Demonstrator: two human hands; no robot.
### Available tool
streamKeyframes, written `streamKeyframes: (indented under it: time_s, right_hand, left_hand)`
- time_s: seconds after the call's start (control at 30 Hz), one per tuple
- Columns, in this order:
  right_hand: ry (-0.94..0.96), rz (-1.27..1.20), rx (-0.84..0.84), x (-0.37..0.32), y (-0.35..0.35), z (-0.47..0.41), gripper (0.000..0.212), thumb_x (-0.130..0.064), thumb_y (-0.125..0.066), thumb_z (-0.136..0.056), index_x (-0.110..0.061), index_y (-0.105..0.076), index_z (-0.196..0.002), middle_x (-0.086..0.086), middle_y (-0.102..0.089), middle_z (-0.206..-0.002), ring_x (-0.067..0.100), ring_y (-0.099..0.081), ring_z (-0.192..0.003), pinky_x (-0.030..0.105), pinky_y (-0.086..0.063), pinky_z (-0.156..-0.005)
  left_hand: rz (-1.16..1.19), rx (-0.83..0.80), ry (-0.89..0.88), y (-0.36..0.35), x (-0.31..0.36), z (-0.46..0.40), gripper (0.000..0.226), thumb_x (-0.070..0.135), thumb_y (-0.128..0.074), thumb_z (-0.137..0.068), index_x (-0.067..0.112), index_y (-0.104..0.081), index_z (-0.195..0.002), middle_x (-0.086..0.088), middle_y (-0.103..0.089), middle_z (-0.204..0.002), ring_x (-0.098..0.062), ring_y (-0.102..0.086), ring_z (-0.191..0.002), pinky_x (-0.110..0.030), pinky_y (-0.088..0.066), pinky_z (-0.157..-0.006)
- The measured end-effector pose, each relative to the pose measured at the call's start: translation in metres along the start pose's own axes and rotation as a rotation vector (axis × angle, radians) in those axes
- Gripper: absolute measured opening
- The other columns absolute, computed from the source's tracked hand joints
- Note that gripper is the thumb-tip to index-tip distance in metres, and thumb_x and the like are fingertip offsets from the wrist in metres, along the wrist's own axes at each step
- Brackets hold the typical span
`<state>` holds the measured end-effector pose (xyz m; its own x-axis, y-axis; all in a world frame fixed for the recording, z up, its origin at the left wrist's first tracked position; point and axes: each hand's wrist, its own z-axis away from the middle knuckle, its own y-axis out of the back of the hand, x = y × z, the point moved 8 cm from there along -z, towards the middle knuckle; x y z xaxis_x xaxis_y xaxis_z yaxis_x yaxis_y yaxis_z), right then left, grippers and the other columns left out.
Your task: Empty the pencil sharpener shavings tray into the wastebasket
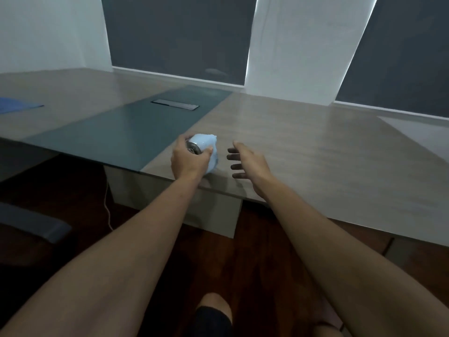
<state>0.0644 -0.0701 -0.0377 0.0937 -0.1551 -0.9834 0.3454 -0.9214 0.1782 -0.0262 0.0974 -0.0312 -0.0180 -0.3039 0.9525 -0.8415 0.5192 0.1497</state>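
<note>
A pale blue pencil sharpener (206, 147) with a metal fitting on its left side stands near the front edge of the wooden table (315, 154). My left hand (187, 160) is closed around it from the near left side, thumb across its front. To the right of the sharpener, a short gap away, my right hand (245, 161) hovers with fingers spread and holds nothing. The shavings tray cannot be made out separately. No wastebasket is in view.
A dark glass strip (116, 132) with a black cable hatch (175, 104) runs across the table. A blue sheet (17, 105) lies far left. A dark chair arm (36, 227) and a white cable (108, 210) are below left, over dark wood floor.
</note>
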Motion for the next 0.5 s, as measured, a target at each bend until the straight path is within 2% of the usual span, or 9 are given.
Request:
streamKeyframes:
  time_s: [0.13,0.23,0.33,0.43,0.5]
  right_hand:
    - [0.005,-0.010,0.031,0.005,0.001,-0.004,0.036,-0.050,-0.051,-0.089,-0.022,-0.071,-0.098,-0.001,-0.073,-0.102,0.022,-0.066,-0.088,0.041,-0.058,-0.081]
    - [0.014,0.002,0.066,0.007,0.013,-0.005,0.039,-0.049,-0.051,-0.090,-0.018,-0.071,-0.103,0.000,-0.072,-0.103,0.022,-0.066,-0.090,0.041,-0.058,-0.081]
    - [0.026,0.048,0.127,0.005,0.037,-0.001,0.041,-0.048,-0.052,-0.091,-0.014,-0.071,-0.104,0.003,-0.072,-0.103,0.024,-0.066,-0.092,0.043,-0.059,-0.082]
    - [0.078,0.199,0.218,0.001,0.072,0.007,0.042,-0.044,-0.052,-0.090,-0.008,-0.071,-0.098,0.010,-0.073,-0.099,0.030,-0.066,-0.093,0.045,-0.055,-0.081]
    - [0.143,0.373,0.261,0.000,0.101,0.015,0.036,-0.042,-0.052,-0.091,-0.011,-0.070,-0.093,0.007,-0.071,-0.094,0.029,-0.064,-0.093,0.034,-0.046,-0.073]
  left_hand:
    - [-0.147,0.038,-0.060,0.000,-0.003,0.002,0.057,0.030,-0.079,-0.071,0.030,-0.055,-0.123,-0.006,-0.059,-0.122,-0.023,-0.057,-0.108,-0.026,-0.040,-0.080]
    - [-0.226,0.027,-0.080,-0.003,-0.004,0.004,0.060,0.028,-0.078,-0.074,0.030,-0.051,-0.129,-0.010,-0.054,-0.124,-0.028,-0.054,-0.112,-0.029,-0.039,-0.080]
    - [-0.290,0.001,-0.061,-0.006,-0.005,0.000,0.066,0.027,-0.076,-0.076,0.028,-0.048,-0.135,-0.014,-0.052,-0.129,-0.033,-0.052,-0.115,-0.037,-0.042,-0.090]
    - [-0.382,-0.012,-0.044,-0.008,-0.002,0.001,0.077,0.033,-0.079,-0.074,0.029,-0.041,-0.141,-0.017,-0.048,-0.137,-0.036,-0.049,-0.123,-0.043,-0.041,-0.098]
    - [-0.469,0.008,-0.086,-0.013,0.010,0.007,0.084,0.042,-0.077,-0.074,0.027,-0.036,-0.145,-0.018,-0.040,-0.147,-0.038,-0.038,-0.133,-0.049,-0.035,-0.107]
